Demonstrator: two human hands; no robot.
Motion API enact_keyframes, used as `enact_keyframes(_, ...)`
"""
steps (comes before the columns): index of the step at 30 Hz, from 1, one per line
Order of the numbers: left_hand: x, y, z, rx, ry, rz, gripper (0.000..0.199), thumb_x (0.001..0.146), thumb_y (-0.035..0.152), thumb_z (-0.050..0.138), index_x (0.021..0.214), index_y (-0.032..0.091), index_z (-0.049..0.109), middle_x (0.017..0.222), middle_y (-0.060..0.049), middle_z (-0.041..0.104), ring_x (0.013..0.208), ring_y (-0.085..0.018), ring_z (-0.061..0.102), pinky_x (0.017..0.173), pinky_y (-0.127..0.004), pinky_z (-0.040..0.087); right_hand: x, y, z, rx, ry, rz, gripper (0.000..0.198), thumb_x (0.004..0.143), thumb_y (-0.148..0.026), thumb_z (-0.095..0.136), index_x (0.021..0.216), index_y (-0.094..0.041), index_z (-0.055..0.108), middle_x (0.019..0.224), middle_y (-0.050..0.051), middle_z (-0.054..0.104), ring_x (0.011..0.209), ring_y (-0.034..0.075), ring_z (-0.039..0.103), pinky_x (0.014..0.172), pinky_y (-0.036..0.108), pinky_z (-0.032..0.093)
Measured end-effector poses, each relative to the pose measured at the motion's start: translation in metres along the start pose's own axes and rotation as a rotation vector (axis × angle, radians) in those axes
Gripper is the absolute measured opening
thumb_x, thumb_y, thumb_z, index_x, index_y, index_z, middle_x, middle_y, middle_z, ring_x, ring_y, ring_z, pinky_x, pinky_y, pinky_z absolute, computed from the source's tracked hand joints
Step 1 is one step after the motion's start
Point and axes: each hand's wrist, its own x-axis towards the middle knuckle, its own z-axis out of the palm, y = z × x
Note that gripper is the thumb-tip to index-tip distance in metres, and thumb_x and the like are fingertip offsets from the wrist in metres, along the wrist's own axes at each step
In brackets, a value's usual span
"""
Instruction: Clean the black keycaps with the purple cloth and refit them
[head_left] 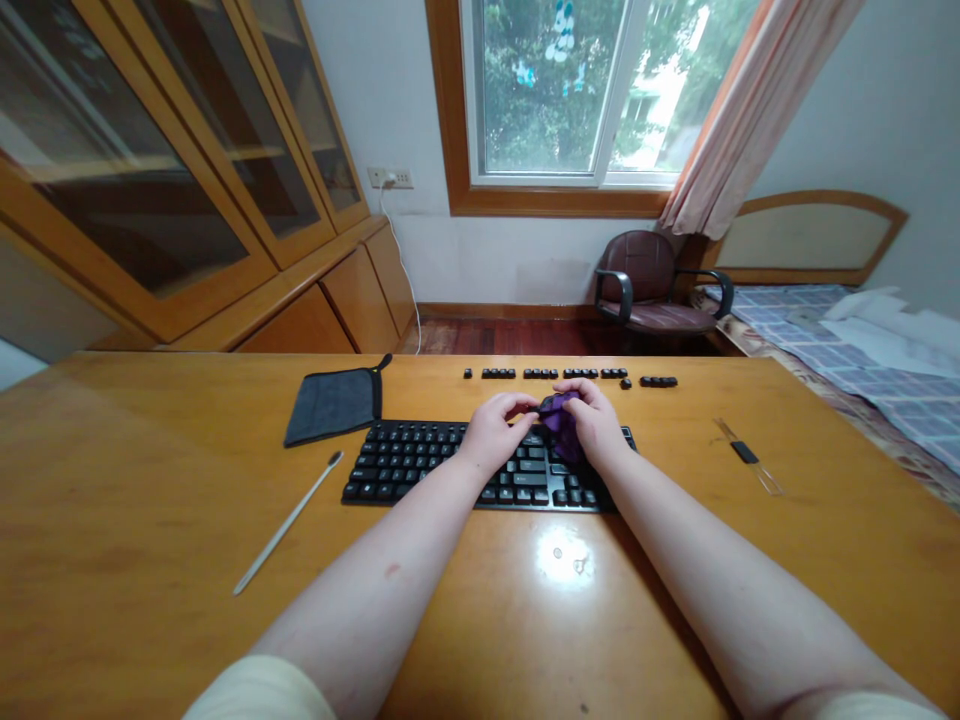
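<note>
My left hand is closed in a pinch over the keyboard, its fingertips on a small black piece that looks like a keycap. Beside it, my right hand is closed around a bunched purple cloth, which meets the black piece. Beneath both hands lies a black keyboard, its top row partly without caps; my hands and forearms hide some of its keys. Behind the keyboard, several loose black keycaps stand in a row of small groups along the far part of the desk.
A dark grey cloth lies left of the keyboard, touching its corner. Nearer me is a long white-handled brush. To the right sits a wire keycap puller. The wooden desk ends before a chair and window.
</note>
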Motion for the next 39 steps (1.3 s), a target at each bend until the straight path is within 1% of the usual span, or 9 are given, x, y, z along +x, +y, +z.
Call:
enact_keyframes(2,-0.0001,-0.0022,0.0018,-0.029,-0.010,-0.010,0.018,0.076,0.021,0.061,0.093,0.018,0.064,0.093,-0.005,0.065,0.083,-0.015,0.063,0.079,-0.031,0.053,0.0018,0.0024,-0.0011,0.013,0.052,-0.069,0.019,0.063,-0.021,0.052,0.082,-0.022,0.052,0.098,0.003,0.060,0.089,0.017,0.058,0.078,0.032,0.047)
enact_keyframes(4,0.0001,-0.0046,0.0031,-0.060,-0.018,-0.018,0.022,0.075,0.019,0.061,0.097,0.018,0.062,0.095,-0.005,0.065,0.084,-0.014,0.063,0.082,-0.032,0.052,0.0024,0.0044,-0.0004,0.025,0.031,-0.104,0.026,0.062,-0.019,0.052,0.088,-0.022,0.052,0.104,0.004,0.060,0.095,0.019,0.058,0.083,0.035,0.046)
enact_keyframes(9,0.0021,-0.0083,0.0008,-0.056,0.063,-0.029,0.020,0.075,0.020,0.062,0.095,0.018,0.063,0.097,-0.007,0.063,0.088,-0.016,0.062,0.083,-0.033,0.053,-0.0029,0.0022,0.0053,0.146,-0.218,0.013,0.040,0.073,-0.028,0.055,0.112,-0.021,0.053,0.112,0.008,0.063,0.099,0.021,0.060,0.088,0.040,0.045)
enact_keyframes(11,0.0032,-0.0086,-0.0008,-0.057,0.113,-0.034,0.018,0.074,0.020,0.062,0.092,0.018,0.064,0.097,-0.007,0.062,0.088,-0.016,0.061,0.081,-0.033,0.053,-0.0048,-0.0004,0.0061,0.185,-0.289,0.044,0.038,0.076,-0.033,0.054,0.112,-0.021,0.057,0.117,0.008,0.062,0.101,0.022,0.060,0.090,0.041,0.045)
enact_keyframes(14,0.0046,-0.0087,-0.0005,-0.127,0.127,-0.081,0.020,0.072,0.019,0.063,0.092,0.017,0.064,0.094,-0.006,0.063,0.084,-0.015,0.062,0.079,-0.032,0.054,-0.0050,-0.0034,0.0057,0.186,-0.337,0.030,0.041,0.070,-0.033,0.064,0.110,-0.023,0.061,0.120,0.006,0.061,0.109,0.023,0.056,0.096,0.041,0.041)
enact_keyframes(20,0.0053,-0.0069,0.0037,-0.359,0.078,-0.224,0.019,0.068,0.017,0.065,0.087,0.013,0.062,0.084,-0.006,0.068,0.076,-0.014,0.065,0.076,-0.032,0.054,-0.0035,-0.0037,0.0030,0.109,-0.318,0.056,0.044,0.060,-0.031,0.075,0.102,-0.022,0.066,0.100,0.005,0.070,0.094,0.022,0.063,0.089,0.041,0.046)
enact_keyframes(26,0.0047,-0.0034,0.0012,-0.316,0.081,-0.134,0.013,0.067,0.017,0.067,0.079,0.014,0.066,0.088,-0.007,0.068,0.083,-0.016,0.065,0.082,-0.034,0.052,-0.0043,-0.0029,0.0029,0.069,-0.258,0.047,0.032,0.057,-0.030,0.076,0.087,-0.020,0.069,0.089,0.003,0.071,0.084,0.019,0.064,0.086,0.038,0.047)
enact_keyframes(30,0.0044,-0.0019,0.0001,-0.323,0.062,-0.175,0.014,0.064,0.019,0.069,0.078,0.014,0.068,0.082,-0.006,0.069,0.078,-0.016,0.065,0.078,-0.034,0.053,-0.0038,-0.0035,0.0020,0.010,-0.200,0.031,0.023,0.060,-0.034,0.073,0.076,-0.019,0.068,0.078,0.002,0.071,0.077,0.019,0.063,0.081,0.036,0.047)
enact_keyframes(39,0.0060,-0.0013,-0.0032,-0.366,0.020,-0.237,0.019,0.068,0.020,0.066,0.086,0.014,0.070,0.091,-0.008,0.071,0.087,-0.019,0.066,0.087,-0.037,0.050,-0.0057,0.0019,0.0042,-0.033,-0.232,-0.017,0.024,0.062,-0.030,0.071,0.082,-0.018,0.066,0.081,0.003,0.070,0.077,0.018,0.062,0.079,0.034,0.048)
